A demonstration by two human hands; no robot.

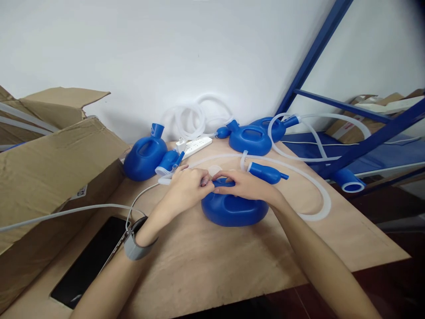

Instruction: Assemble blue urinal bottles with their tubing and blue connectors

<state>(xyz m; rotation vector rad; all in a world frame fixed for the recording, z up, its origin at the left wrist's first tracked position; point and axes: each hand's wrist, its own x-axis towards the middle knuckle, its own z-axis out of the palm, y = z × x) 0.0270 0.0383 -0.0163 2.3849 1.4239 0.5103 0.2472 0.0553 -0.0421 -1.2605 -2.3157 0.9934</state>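
Note:
A blue plastic urinal bottle (232, 215) with a moulded handle rests on the wooden table in front of me. My right hand (247, 185) is closed over its top, fingers and thumb gripping near the neck. From the left, my left hand (187, 188) meets it there, closed in a pinch; what lies between its fingers is hidden. A translucent round cap (214, 170) shows just behind my fingertips. To the right of the bottle lies a blue funnel-shaped fitting (265, 173), beside a long clear hose (323, 195) that curves over the table.
More blue urinal bottles (146, 159) stand at the back, with coiled hoses (192, 122) and a white power strip (197, 146). An open cardboard box (59, 177) flanks the left side, near a black phone (91, 261) on a cable. A blue metal rack (312, 57) rises at right.

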